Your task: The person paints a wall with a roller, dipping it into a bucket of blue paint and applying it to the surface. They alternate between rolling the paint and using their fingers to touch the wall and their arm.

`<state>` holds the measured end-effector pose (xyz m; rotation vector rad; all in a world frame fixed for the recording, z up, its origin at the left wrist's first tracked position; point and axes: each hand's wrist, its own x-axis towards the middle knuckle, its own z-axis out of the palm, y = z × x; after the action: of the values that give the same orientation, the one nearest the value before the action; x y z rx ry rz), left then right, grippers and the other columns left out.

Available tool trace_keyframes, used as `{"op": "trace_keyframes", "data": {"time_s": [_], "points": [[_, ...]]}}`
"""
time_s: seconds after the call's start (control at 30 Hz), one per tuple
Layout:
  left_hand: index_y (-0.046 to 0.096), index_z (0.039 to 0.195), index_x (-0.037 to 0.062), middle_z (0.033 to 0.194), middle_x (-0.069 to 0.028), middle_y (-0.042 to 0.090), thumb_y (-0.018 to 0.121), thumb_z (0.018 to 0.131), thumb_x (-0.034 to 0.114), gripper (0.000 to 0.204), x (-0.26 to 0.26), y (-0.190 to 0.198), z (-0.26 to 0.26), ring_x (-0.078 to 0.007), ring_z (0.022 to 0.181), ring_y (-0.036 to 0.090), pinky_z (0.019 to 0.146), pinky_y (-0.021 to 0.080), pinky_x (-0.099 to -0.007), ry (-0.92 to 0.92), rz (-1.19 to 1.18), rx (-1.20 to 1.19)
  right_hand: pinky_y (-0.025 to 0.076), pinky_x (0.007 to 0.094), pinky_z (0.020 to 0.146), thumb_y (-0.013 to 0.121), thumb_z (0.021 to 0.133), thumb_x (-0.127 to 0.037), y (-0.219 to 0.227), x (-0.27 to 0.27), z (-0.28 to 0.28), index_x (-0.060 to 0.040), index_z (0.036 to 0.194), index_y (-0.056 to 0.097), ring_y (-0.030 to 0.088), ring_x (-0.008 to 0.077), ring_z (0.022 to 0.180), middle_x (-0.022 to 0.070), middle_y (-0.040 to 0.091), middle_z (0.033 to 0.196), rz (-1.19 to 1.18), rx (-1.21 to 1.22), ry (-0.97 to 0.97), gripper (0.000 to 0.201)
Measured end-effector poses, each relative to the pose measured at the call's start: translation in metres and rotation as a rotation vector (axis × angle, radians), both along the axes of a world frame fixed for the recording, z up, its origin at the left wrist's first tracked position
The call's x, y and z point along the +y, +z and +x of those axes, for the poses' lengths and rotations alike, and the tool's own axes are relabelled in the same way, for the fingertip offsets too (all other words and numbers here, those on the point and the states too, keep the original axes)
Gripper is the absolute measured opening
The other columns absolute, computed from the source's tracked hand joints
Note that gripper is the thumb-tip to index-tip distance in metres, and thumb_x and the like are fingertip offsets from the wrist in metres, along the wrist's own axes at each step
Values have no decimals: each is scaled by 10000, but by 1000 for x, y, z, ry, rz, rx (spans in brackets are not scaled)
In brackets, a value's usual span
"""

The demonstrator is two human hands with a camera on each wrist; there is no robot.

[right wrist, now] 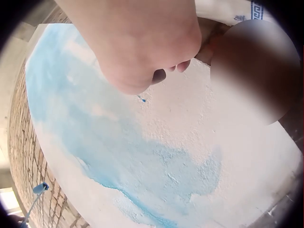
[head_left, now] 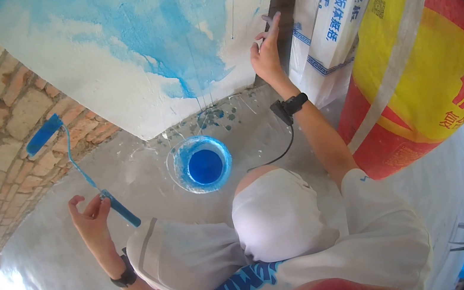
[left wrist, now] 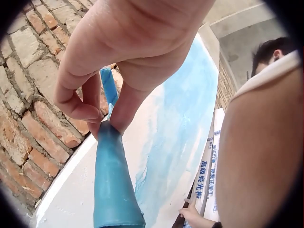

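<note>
My left hand [head_left: 92, 221] pinches the teal handle [head_left: 120, 208] of a paint roller near its top, thumb and fingertips together. The blue roller head [head_left: 44, 134] points up and left, off the panel; in the left wrist view the handle [left wrist: 114, 180] fills the lower middle. A white panel [head_left: 134, 93] carries uneven light blue paint. At its right edge is my right hand [head_left: 269, 58], one finger extended and others bent; whether it touches the edge is unclear. In the right wrist view the hand [right wrist: 142, 42] hides most of its fingers.
A bucket [head_left: 224, 179] of blue paint [head_left: 206, 166] stands on the grey floor [head_left: 146, 176] below the panel, with splashes nearby. Brickwork [head_left: 17, 111] lies left. Wrapped white packages [head_left: 322, 65] and a large red and yellow sack [head_left: 394, 66] stand right. A cable crosses the floor near my right forearm.
</note>
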<state>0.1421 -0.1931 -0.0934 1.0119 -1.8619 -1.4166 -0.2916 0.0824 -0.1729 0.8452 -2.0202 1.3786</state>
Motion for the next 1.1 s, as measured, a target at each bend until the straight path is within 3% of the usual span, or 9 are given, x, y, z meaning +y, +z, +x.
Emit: {"op": "trace_keyframes", "data": {"time_s": [0.13, 0.2, 0.3, 0.37, 0.43, 0.5, 0.6, 0.8, 1.1], "points": [[367, 1129, 33, 912, -168, 680, 689, 800, -53, 468, -2, 0, 1, -142, 821, 622, 753, 488, -238, 7, -12, -8, 456, 308, 806, 465, 714, 148, -17, 6, 6, 54, 1473, -79, 533, 241, 822, 214, 264, 1508, 30, -106, 47, 938], [368, 1148, 21, 914, -164, 677, 693, 793, -58, 487, -6, 2, 4, -141, 814, 621, 737, 499, -241, -46, -76, -41, 421, 309, 946, 445, 731, 143, -30, 7, 3, 34, 1480, -73, 481, 344, 1159, 252, 97, 1553, 78, -178, -26, 918], [365, 1250, 29, 939, -193, 675, 694, 784, -60, 578, -4, 5, 3, -171, 838, 651, 729, 526, -266, -27, -92, 12, 10, 377, 1179, 453, 715, 75, -35, 10, 6, 119, 1445, -38, 60, 380, 1440, 313, 43, 1527, 209, 5, -97, 881], [446, 1184, 31, 829, -128, 707, 723, 754, -18, 514, -8, -4, 2, -136, 711, 654, 646, 526, -264, -10, -232, 60, 171, 384, 1157, 477, 694, 109, -55, 12, -11, 84, 1441, -142, 136, 340, 1428, 275, 56, 1533, 242, 59, -162, 970], [497, 1070, 6, 781, -148, 686, 768, 663, 79, 494, -3, 5, 2, -213, 668, 637, 605, 500, -355, 80, -394, 1, 469, 290, 923, 480, 738, 126, -42, 9, 7, 5, 1443, -224, 428, 295, 1262, 252, 141, 1531, 149, -69, 9, 1004], [473, 1033, 5, 816, -169, 685, 817, 635, 121, 539, 2, 16, 5, -198, 703, 628, 600, 489, -310, 75, -463, -95, 545, 238, 741, 438, 762, 116, -28, 3, 28, -26, 1428, -270, 589, 249, 1026, 177, 236, 1537, 211, -192, 19, 983], [399, 1072, 52, 741, -242, 608, 617, 720, 11, 416, -1, 21, 11, -428, 741, 619, 667, 486, -474, 105, -445, -52, 556, 248, 570, 450, 788, 96, -10, -4, 52, -141, 1426, -319, 560, 173, 731, 170, 194, 1555, 257, -180, -61, 1027], [404, 1147, -11, 724, -242, 568, 555, 701, -58, 474, -10, 0, 4, -407, 731, 595, 627, 460, -468, 350, -721, -56, 546, 239, 513, 468, 794, 78, 9, -8, 70, -131, 1457, -249, 567, 163, 698, 207, 362, 1470, 274, -318, -31, 999], [427, 1149, -41, 814, -229, 602, 566, 759, -28, 414, -42, -22, -14, -365, 812, 599, 738, 491, -413, 573, -874, -291, 427, 206, 543, 496, 906, -45, 45, -19, 88, 34, 1241, 468, 543, 136, 648, 125, 594, 820, 99, -141, 134, 346]]}}
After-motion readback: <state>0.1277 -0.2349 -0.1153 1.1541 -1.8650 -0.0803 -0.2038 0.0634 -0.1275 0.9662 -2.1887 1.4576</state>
